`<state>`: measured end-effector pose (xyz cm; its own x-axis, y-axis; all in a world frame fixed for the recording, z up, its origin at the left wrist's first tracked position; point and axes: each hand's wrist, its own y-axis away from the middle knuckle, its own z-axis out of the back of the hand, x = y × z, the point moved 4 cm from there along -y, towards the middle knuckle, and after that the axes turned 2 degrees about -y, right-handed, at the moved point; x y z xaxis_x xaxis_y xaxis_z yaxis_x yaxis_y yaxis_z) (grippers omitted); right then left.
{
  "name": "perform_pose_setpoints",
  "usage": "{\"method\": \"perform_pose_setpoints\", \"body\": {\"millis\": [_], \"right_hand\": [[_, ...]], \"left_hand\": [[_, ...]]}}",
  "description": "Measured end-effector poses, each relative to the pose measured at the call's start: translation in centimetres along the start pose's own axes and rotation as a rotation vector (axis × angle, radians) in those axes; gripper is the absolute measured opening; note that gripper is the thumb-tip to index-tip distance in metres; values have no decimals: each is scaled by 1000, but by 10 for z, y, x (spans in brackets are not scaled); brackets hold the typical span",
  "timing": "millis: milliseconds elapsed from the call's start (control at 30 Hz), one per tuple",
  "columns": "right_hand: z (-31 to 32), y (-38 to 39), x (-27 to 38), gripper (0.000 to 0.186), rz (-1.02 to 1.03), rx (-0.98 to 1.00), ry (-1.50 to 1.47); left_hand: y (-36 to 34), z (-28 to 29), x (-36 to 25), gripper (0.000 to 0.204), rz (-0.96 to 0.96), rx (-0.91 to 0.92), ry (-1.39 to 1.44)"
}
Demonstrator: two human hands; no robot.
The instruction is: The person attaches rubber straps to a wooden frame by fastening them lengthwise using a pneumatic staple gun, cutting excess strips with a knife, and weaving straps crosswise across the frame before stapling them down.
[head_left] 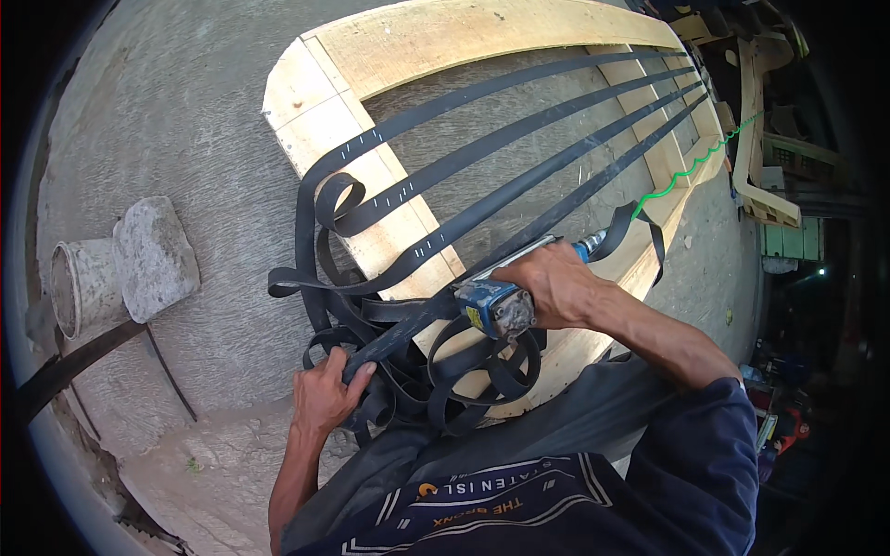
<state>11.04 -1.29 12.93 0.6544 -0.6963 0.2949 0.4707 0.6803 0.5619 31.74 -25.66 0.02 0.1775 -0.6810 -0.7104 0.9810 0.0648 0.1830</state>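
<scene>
A pale wooden frame point(501, 23) lies before me, with several black straps point(487, 134) running lengthwise across it. Short light marks, perhaps staples, show on the straps over the near-left rail. My left hand point(329, 389) grips a black strap at the frame's lower-left, beside a loose tangle of strap loops point(468, 375). My right hand point(556, 287) is wrapped round a blue pneumatic stapler point(487, 306), held over the strap along the lower end of that rail. A coiled green air hose point(686, 171) runs from near the stapler's fitting off to the upper right. The stapler's nose is hidden.
A pale stone block point(158, 250) leans by a dirty white bucket point(79, 287) on the concrete floor point(185, 130) at left. Dark strips point(162, 366) lie below them. Another wooden frame point(769, 199) and assorted gear point(783, 426) are along the right.
</scene>
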Motion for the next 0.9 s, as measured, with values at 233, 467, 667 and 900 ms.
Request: {"method": "perform_pose_setpoints", "body": {"millis": [233,467,667,900], "right_hand": [[-5,5,-12,37,-9,-43,-32],[14,27,-29,42,-65,-195,14],[9,21,-16,46,-29,-178,-6],[12,14,-16,50,-10,-145,-24]], "left_hand": [[-18,19,-20,35,-1,104,-72],[-50,11,-81,65,-216,75,-392],[-59,-6,-99,57,-204,135,-314],[-71,10,-82,35,-178,437,-177]]}}
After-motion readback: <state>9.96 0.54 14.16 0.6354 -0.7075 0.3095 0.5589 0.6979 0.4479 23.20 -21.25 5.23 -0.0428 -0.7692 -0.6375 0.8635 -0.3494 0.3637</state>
